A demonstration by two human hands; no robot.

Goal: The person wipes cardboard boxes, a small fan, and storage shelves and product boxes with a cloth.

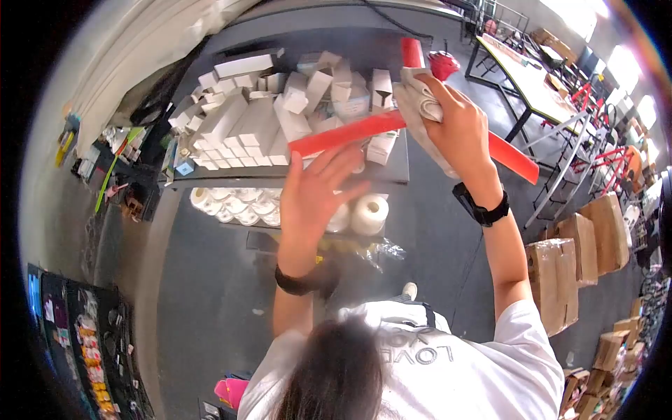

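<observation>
My right hand (pixel 458 133) is closed around a crumpled off-white cloth (pixel 418 105), which lies against a long red bar-like piece (pixel 353 133). One red arm points left, another (pixel 514 159) comes out at the lower right past my wrist, and a short red end (pixel 411 52) shows above the cloth. The cloth and hand hide where these join, so I cannot tell what the red object is. My left hand (pixel 311 199) is open, fingers spread and slightly blurred, just below the bar's left end; whether it touches the bar I cannot tell.
White boxes (pixel 238 129) are piled on a dark table (pixel 395 171). White rolls (pixel 369 213) sit below its near edge. A red rounded object (pixel 443 64) is beyond the cloth. Cardboard boxes (pixel 553 280), a ladder (pixel 560 168) and another table (pixel 521 77) stand to the right.
</observation>
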